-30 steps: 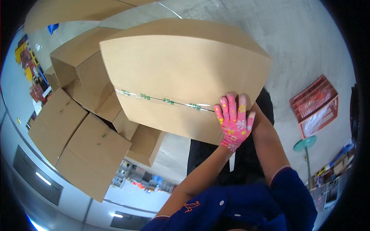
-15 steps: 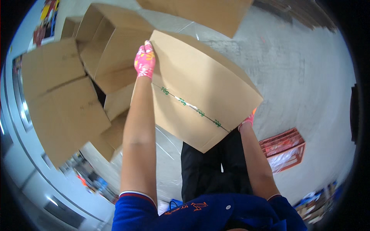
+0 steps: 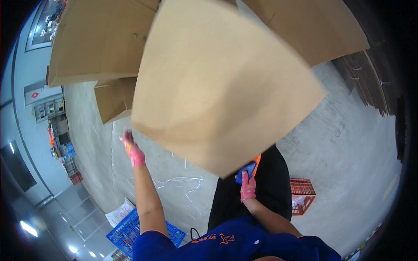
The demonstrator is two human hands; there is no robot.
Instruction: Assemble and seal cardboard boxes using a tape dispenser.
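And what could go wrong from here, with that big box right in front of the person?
The box might tip or drop: the left hand looks clear of it, and the right hand holds a blue-and-orange tool. The white strips on the floor could catch a foot. The box also blocks much of the view, so something behind it might get bumped.

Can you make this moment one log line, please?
left hand: near large cardboard box, holding nothing visible; right hand: gripping blue-and-orange tool; red crate: on floor
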